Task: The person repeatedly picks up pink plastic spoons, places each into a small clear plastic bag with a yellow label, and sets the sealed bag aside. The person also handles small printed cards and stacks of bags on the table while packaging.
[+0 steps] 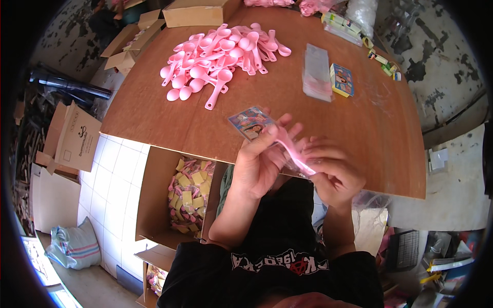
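Observation:
Above the table's near edge, my left hand (259, 160) is closed on a clear plastic bag with a colourful printed card (250, 123) at its far end. A pink spoon (290, 148) slants between my hands, partly in the clear plastic. My right hand (336, 172) pinches the near right end of the spoon and bag; the fingers partly hide that end. A heap of pink spoons (224, 46) lies farther off to the left. Right of it are a stack of flat clear bags (317, 72) and a small stack of printed cards (342, 80).
The brown wooden table (370, 138) spreads before me. A cardboard box (198, 13) sits at its far edge, with a row of small packets (382, 60) at far right. Below the left edge, an open carton (154, 205) holds packed pink and yellow pieces. A white sack (77, 245) stands on the floor.

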The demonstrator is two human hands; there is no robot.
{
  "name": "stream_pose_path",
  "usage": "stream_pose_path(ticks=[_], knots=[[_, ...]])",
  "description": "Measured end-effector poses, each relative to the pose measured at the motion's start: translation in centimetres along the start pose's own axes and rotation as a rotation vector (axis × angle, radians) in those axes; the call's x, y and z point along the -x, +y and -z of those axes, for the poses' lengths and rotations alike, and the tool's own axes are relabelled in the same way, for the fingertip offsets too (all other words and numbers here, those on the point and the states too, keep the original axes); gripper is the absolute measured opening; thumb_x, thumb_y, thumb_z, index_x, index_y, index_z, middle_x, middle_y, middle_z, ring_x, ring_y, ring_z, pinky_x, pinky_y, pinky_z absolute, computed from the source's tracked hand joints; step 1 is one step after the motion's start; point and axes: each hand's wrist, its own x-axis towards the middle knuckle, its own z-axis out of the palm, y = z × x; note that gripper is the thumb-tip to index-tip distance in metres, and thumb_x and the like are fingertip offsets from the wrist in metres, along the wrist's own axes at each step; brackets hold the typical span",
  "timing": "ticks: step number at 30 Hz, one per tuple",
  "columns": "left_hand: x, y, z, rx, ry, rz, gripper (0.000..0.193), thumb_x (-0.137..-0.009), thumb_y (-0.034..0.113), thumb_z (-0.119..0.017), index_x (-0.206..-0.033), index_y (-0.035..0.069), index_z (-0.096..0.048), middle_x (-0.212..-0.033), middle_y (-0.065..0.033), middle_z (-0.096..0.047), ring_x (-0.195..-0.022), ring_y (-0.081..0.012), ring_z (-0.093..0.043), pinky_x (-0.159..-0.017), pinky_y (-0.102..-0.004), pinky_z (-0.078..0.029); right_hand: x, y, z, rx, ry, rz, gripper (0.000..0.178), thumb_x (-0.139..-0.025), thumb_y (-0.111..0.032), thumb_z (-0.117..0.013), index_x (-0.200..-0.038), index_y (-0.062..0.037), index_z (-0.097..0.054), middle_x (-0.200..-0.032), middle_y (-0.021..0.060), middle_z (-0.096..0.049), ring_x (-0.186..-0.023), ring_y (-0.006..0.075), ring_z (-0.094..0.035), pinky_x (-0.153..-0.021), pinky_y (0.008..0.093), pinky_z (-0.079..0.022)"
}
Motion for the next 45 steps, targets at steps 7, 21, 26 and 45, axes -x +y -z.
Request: stream_pose_path(ticks=[7, 21, 26, 45], knots=[[-0.2, 0.0, 0.4, -0.092, 0.065, -0.36, 0.055, -0.093, 0.024, -0.055, -0.142, 0.005, -0.038, -0.142, -0.0134, -0.042, -0.135, -0.0271, -0.039, -0.114, -0.047, -0.027, -8.0, -4.6, 3.3, 0.152, 0.17, -0.022, 0.016, -0.076, 0.007, -0.073, -0.091, 0.0021, -0.07, -0.094, 0.0131, -0.071, -0.086, 0.0228, -0.068, -0.077, 0.0333, -0.054], [-0.3, 1.2, -2.7, -1.099, -0.267, -0.652, 0.045, -0.088, 0.008, -0.069, -0.128, -0.005, -0.054, -0.11, -0.0139, -0.062, -0.103, -0.0223, -0.061, -0.093, -0.0344, -0.048, -12.0, -2.1, 3.4, 0.094, -0.419, -0.379, 0.011, -0.087, -0.005, -0.067, -0.095, 0.0008, -0.072, -0.08, 0.0082, -0.07, -0.072, 0.0108, -0.066, -0.068, 0.0247, -0.054], [0.6, 1.3, -3.6, -0.905, -0.182, -0.517, 0.023, -0.099, 0.007, -0.056, -0.116, -0.006, -0.062, -0.089, -0.0121, -0.071, -0.076, -0.0136, -0.067, -0.063, -0.0217, -0.052, -11.1, -2.4, 2.6, 0.15, -0.426, -0.242, 0.009, -0.083, -0.004, -0.069, -0.091, -0.0009, -0.072, -0.08, 0.0094, -0.068, -0.07, 0.0191, -0.066, -0.063, 0.0296, -0.052], [1.2, 2.4, -3.4, -1.574, -0.447, -0.43, 0.035, -0.082, -0.007, -0.061, -0.116, -0.001, -0.064, -0.082, -0.0218, -0.066, -0.071, -0.0351, -0.068, -0.062, -0.0362, -0.052, -10.3, -1.9, 3.7, 0.599, -0.667, 0.049, 0.011, -0.063, 0.002, -0.07, -0.073, 0.0, -0.065, -0.076, 0.0048, -0.061, -0.071, 0.0209, -0.061, -0.062, 0.0331, -0.049]])
